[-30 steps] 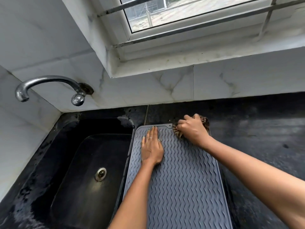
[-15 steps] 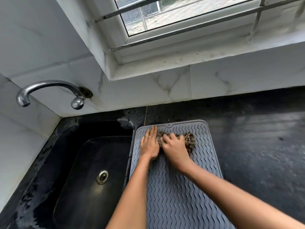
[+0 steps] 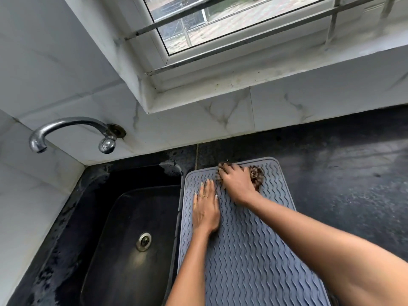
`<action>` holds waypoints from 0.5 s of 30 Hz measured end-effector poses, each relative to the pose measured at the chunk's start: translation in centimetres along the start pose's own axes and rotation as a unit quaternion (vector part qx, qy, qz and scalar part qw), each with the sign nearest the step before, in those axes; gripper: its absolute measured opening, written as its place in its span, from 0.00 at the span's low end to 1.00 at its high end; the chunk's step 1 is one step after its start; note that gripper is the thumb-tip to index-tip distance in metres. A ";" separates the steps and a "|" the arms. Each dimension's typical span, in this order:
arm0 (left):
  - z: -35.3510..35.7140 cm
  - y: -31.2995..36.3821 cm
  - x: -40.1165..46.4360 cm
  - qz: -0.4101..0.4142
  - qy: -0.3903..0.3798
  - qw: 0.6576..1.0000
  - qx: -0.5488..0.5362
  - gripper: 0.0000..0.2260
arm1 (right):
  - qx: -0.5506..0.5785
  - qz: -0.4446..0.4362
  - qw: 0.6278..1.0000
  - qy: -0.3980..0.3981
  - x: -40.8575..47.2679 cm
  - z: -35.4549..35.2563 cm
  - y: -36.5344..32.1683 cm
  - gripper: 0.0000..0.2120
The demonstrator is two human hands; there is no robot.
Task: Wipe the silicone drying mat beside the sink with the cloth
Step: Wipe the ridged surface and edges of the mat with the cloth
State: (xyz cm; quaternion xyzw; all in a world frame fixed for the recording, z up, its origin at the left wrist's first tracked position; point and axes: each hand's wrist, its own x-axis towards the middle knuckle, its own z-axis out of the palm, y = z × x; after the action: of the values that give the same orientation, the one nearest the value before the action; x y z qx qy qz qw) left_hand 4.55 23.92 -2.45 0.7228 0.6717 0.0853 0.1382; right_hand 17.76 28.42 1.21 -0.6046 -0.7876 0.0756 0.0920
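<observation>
A grey silicone drying mat (image 3: 247,250) with a wavy ribbed pattern lies on the black counter, right of the sink. My right hand (image 3: 237,184) grips a bunched brown patterned cloth (image 3: 257,176) and presses it onto the mat's far end, close to the back edge. Most of the cloth is hidden under the hand. My left hand (image 3: 205,208) lies flat on the mat's left side, fingers straight, a ring on one finger.
A black sink (image 3: 123,235) with a metal drain sits left of the mat. A chrome tap (image 3: 70,133) sticks out of the marble-tiled wall above it. Black counter (image 3: 342,184) stretches to the right. A window ledge overhangs the back wall.
My right hand has pushed the cloth from the mat's upper middle back to its far edge. The left hand stays flat on the mat. The camera has tilted slightly.
</observation>
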 end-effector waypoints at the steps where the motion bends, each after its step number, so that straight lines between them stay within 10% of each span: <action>1: 0.2 0.0 -0.1 -0.005 0.008 1.000 0.016 0.25 | -0.003 -0.006 1.000 0.028 -1.1 0.8 -0.3 0.16; 5: 0.4 -0.4 0.3 0.001 0.004 0.999 0.038 0.35 | 0.065 -0.049 0.987 0.135 -7.1 1.9 -1.9 0.03; 15: -0.4 0.0 -3.2 -0.002 -0.009 1.000 0.005 0.32 | 0.114 0.055 0.979 0.163 -1.8 -2.7 -0.2 0.11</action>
State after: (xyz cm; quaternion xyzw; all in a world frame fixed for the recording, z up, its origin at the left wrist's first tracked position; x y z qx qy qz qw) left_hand 4.11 20.73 -1.88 0.7226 0.6725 0.0752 0.1410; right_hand 18.68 26.63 3.80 -0.6367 -0.7139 0.0704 0.2829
